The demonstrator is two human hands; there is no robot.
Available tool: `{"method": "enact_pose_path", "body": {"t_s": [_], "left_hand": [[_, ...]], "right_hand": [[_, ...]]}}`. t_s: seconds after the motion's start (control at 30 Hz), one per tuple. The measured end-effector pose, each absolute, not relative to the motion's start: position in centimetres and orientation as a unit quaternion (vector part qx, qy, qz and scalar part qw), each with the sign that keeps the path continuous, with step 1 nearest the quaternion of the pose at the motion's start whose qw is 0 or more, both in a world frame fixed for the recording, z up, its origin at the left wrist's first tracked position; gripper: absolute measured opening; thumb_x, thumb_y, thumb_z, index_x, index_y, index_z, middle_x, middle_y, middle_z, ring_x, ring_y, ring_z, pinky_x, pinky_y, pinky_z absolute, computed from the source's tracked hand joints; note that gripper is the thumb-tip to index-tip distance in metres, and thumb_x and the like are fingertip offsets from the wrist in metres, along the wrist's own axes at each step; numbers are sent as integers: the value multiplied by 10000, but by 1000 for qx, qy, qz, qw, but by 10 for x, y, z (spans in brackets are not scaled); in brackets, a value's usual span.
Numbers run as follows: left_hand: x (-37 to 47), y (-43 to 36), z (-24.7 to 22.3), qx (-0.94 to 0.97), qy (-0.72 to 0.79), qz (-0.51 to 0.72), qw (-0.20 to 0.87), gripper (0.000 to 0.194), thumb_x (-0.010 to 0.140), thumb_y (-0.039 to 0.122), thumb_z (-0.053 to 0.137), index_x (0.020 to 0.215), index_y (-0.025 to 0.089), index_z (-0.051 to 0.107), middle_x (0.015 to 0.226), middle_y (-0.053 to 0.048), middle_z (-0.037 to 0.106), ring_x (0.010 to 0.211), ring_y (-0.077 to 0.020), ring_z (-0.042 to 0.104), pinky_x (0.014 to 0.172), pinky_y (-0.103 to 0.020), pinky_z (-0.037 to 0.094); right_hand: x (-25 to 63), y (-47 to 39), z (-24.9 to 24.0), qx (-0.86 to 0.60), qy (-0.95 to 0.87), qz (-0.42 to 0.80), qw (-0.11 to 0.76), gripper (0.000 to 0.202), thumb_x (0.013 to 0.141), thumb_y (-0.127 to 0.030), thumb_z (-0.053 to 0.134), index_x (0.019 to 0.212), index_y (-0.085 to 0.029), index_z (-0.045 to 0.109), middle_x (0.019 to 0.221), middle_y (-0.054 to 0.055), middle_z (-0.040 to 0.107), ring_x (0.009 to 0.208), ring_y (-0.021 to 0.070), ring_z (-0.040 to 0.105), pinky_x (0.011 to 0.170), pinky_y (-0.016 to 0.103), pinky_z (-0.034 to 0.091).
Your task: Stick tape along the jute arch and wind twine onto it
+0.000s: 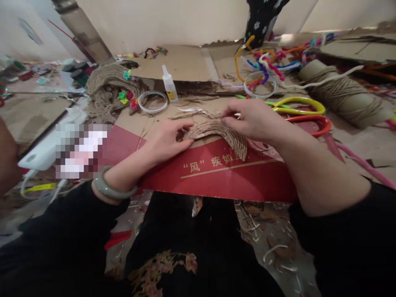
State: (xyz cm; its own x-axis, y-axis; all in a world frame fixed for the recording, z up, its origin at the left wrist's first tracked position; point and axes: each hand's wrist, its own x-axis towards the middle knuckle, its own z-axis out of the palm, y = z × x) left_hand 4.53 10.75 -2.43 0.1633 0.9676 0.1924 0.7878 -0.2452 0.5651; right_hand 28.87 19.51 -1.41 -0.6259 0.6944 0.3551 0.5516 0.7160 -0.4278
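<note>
A curved arch of brown twine rows [216, 128] lies over the red and brown cardboard [229, 181]. My left hand [168, 140] grips the left end of the arch between thumb and fingers. My right hand [253, 119] is at the arch's upper right, thumb and fingertips pinched together; what they hold is too small to make out. Just behind the hands are thin loose strands and a white strip [193, 109]. Scissors with a yellow handle [301, 106] and a red handle [318, 125] lie beside my right wrist, blades hidden.
A glue bottle [170, 84] stands behind, between two tape rings [152, 102] [260, 85]. Twine bundles lie back left [108, 86], a twine roll [343, 93] at right, colourful pipe cleaners [266, 66] behind. A white power strip [49, 146] and another person's arm [8, 156] are left.
</note>
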Motion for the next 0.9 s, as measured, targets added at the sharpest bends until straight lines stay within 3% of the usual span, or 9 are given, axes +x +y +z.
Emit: {"method": "enact_pose_path", "body": {"t_s": [0.1,0.2,0.33,0.47,0.53,0.6,0.7,0.9], "left_hand": [[44,88,-26,757,594,246,116,377,782,258,656,1150,206,717,1012,-63,756,864,-199,671,852,-352,550],[38,55,-31,760,596,250,67,330,824,261,643,1145,220,706,998,-66,759,909,-233,683,881,-394,554],[32,17,-39,746,606,275,3,275,872,272,634,1140,240,683,1078,-68,761,983,-253,692,917,-416,549],[22,5,-41,764,576,291,12,324,866,335,697,1174,238,662,1134,-83,754,1027,-264,695,939,-428,554],[15,7,-40,778,544,312,29,276,892,306,673,1159,239,670,1164,-84,747,1065,-252,692,959,-414,556],[8,12,-38,791,513,330,41,190,929,240,612,1101,241,693,1151,-67,756,1085,-231,693,981,-406,554],[2,19,-37,803,487,340,47,151,938,202,593,1027,222,713,1107,-54,775,1111,-226,692,1024,-427,543],[3,24,-40,809,475,344,40,209,864,246,730,1067,213,698,1130,-64,773,1171,-252,674,1060,-447,535]], "right_hand": [[278,181,-15,-359,-913,100,168,124,831,-223,605,848,-237,727,778,34,733,707,195,634,601,313,393],[269,166,-11,-333,-926,101,150,142,863,-237,581,885,-239,722,828,41,748,733,204,645,620,318,400],[269,160,-9,-351,-908,130,187,164,866,-220,575,936,-245,721,868,40,757,759,209,659,660,329,437],[291,155,-10,-387,-875,130,258,305,861,-190,549,1122,-210,706,773,20,737,680,185,648,659,323,477],[306,145,-12,-380,-874,115,279,294,866,-167,507,1062,-178,726,766,25,739,667,167,656,670,309,510],[317,130,-16,-364,-884,94,277,285,876,-155,478,973,-164,745,864,51,774,767,178,710,714,310,551],[325,110,-26,-358,-897,58,251,294,935,-230,491,1093,-171,732,1047,80,784,973,229,735,834,370,587],[328,96,-45,-322,-913,39,249,415,930,-466,595,1256,-216,654,1244,100,727,1293,317,602,1058,502,517]]}}
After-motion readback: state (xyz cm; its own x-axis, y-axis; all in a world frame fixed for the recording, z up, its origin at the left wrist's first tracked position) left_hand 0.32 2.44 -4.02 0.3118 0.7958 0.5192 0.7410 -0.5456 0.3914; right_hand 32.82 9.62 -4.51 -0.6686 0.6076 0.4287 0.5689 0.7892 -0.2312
